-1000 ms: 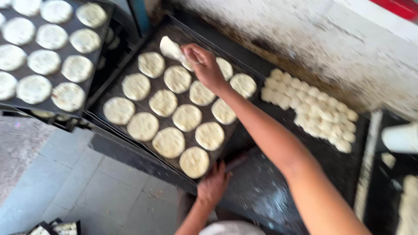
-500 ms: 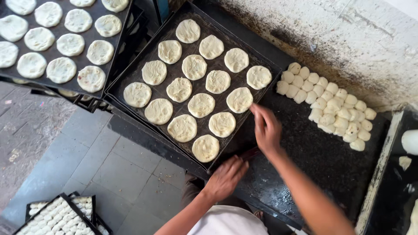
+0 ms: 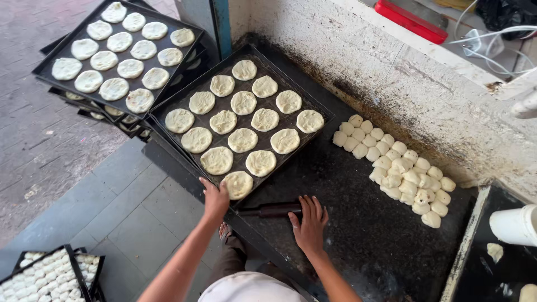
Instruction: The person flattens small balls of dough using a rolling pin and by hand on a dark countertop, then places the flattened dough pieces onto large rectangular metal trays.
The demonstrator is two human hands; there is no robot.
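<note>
Left hand: the left hand [image 3: 216,197] grips the near corner of the black baking tray [image 3: 313,109], fingers curled over its rim, just beside the nearest dough disc [image 3: 238,184].
Right hand: the right hand [image 3: 308,219] lies flat, fingers spread and open, on the end of a dark rolling pin [image 3: 272,210]; it presses on top of the pin and is not wrapped round it.
Baking tray: it sits tilted on the dark bench [image 3: 358,223], its near corner at the bench edge, and carries rows of flattened rounds of pale dough (fourteen by my count).
Rolling pin: it lies on the bench just beyond the tray's near corner, between the two hands.
Dough balls: a cluster of small unflattened dough balls [image 3: 400,165] sits on the bench to the right of the tray, close under the rough white wall [image 3: 391,67].
Stacked trays: a second tray of dough discs [image 3: 114,56] tops a stack at the upper left, touching the corner of the first.
Floor: grey tiles [image 3: 112,207] below the bench; more trays of small dough pieces [image 3: 45,277] stand at the lower left.
White container: a white tub [image 3: 514,223] stands at the right edge.
</note>
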